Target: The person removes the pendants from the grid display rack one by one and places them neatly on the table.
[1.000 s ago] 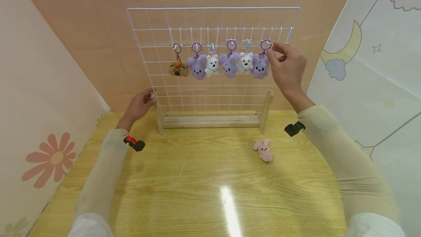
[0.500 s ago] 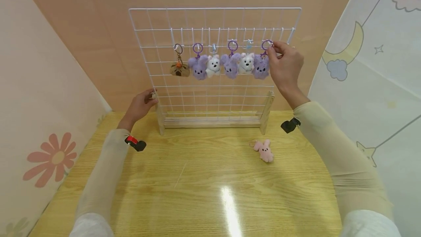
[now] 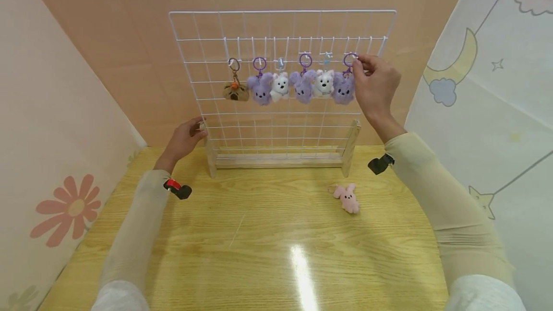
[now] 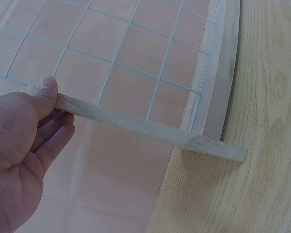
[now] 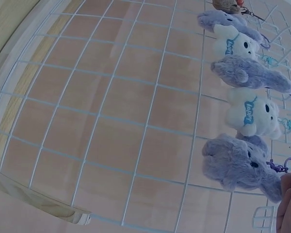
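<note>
Right hand [image 3: 378, 84] pinches the purple key ring [image 3: 344, 60] of a purple plush keychain [image 3: 343, 89] — thumb and fingertip nearly together — the plush hanging just left of the grip, white dog keychain [image 3: 323, 83] beyond it. Left hand [image 3: 183, 139], fingers curled, holds the wooden upright [image 4: 140, 127]. Pink plush keychain [image 3: 348, 199] lies on the table [image 3: 259, 253], well below the pinch.

We see a fuzzy purple bunny [image 3: 343, 91] hanging upright, its face turned to us. It is at the right end of a row of toys. The right hand [image 3: 378, 85] pinches its purple ring [image 3: 344, 59] near a white hook; we can't tell if the hook holds it. The white wire grid [image 3: 282, 11] stands up in a pale wooden stand [image 3: 278, 162]. The left hand [image 3: 181, 142] grips the top of the stand's left post [image 4: 136, 127].
</note>
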Available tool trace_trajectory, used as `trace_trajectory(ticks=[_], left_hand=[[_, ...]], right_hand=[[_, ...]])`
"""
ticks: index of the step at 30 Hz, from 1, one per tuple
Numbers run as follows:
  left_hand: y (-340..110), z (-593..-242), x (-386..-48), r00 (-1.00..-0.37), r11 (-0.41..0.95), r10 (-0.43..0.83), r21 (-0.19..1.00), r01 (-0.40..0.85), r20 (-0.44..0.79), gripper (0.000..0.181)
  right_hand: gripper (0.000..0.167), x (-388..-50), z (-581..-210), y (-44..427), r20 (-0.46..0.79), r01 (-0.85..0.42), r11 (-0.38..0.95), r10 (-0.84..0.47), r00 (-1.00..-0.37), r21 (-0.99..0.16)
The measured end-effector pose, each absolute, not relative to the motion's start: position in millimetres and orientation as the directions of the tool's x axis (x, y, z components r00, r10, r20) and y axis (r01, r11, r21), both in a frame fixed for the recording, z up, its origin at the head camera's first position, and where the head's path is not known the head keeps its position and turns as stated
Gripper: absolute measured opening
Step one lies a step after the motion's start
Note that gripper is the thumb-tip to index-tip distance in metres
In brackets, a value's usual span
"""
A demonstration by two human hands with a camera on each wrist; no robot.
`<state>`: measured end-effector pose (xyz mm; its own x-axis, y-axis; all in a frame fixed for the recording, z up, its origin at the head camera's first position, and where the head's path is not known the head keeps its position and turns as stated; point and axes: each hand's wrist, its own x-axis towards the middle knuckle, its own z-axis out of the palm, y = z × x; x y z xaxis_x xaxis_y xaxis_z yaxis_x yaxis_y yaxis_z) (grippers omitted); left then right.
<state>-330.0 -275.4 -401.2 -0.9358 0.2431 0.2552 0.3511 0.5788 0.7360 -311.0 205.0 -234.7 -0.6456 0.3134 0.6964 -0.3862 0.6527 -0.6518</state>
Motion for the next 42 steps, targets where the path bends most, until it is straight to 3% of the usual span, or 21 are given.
trace_trajectory(ticks=[17,42], left_hand=[[-275.2,-399.8,-327.5,-0.939,0.591,0.238,0.731,0.342,0.247,0.058],[-275.8,-398.8,-324.8,-0.941,0.601,0.241,0.724,0.338,0.239,0.062]], right_hand=[[0.025,-293.1,-231.8,211.0,0.732,-0.451,0.624,0.310,-0.607,-0.638],[0.023,-263.5,-245.3,215.3,0.722,-0.498,0.566,0.283,-0.631,-0.657]])
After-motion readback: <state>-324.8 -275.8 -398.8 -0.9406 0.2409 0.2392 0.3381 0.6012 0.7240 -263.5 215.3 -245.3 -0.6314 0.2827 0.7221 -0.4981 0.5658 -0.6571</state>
